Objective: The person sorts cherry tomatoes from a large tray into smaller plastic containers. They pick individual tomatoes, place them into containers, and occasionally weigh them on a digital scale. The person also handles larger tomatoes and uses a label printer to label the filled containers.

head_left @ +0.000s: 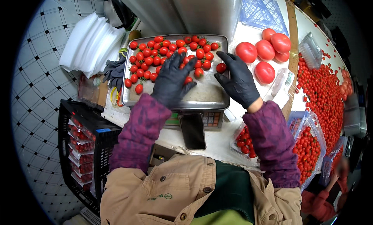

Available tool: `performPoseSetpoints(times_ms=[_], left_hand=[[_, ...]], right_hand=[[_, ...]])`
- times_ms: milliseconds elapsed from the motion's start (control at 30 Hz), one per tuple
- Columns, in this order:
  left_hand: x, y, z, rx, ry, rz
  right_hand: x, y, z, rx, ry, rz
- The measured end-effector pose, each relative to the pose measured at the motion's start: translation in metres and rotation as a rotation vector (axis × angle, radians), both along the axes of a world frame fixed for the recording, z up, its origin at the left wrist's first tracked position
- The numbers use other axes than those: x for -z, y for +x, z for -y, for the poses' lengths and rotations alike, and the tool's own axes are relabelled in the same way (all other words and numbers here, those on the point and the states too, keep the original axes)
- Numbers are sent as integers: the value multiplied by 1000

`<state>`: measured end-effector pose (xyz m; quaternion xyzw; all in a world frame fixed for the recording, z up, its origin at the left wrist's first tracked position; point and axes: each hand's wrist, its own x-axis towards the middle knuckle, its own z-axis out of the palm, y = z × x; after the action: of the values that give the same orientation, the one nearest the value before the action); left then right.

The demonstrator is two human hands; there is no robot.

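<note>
Many cherry tomatoes (147, 52) lie in a single layer on the metal tray (202, 95) of a scale, mostly over its left and far parts. My left hand (169, 79), in a black glove, rests over the tomatoes near the middle with its fingers spread. Some fruit under those fingers is hidden. At the tray's right edge, my right hand (237, 80), also gloved in black, has its thumb and fingers apart. One lone cherry tomato (221, 68) sits between that thumb and forefinger, not gripped. Below the tray is the scale's keypad (211, 118).
A phone (192, 132) leans against the scale's front. Large tomatoes (265, 51) stand right of the tray, and a big heap of cherry tomatoes (320, 96) lies farther right. White foam sheets (90, 44) are stacked at left, above a black crate (91, 147) of packed boxes. Another person (324, 199) is at lower right.
</note>
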<state>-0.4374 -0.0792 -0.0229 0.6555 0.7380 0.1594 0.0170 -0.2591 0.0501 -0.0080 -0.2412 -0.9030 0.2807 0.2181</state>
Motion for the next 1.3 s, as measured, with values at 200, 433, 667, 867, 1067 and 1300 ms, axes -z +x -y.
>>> performPoseSetpoints(times_ms=[200,433,667,867,1067,1300], left_hand=[[-8,16,47,-209,-30,26],[2,8,36,-410,-82,227],[20,4,16,-288,19,405],[36,5,10,-233,253,745],[19,24,16,-166,245,870],[-11,108,19,83,130,887]], right_hand=[[-7,-33,-1,-95,85,302],[-5,-56,-13,-280,67,434],[25,-67,1,-370,-92,134],[17,-64,-3,-407,-818,-10],[-9,-35,2,-308,-1344,-125],[-19,83,38,-5,-1301,-302]])
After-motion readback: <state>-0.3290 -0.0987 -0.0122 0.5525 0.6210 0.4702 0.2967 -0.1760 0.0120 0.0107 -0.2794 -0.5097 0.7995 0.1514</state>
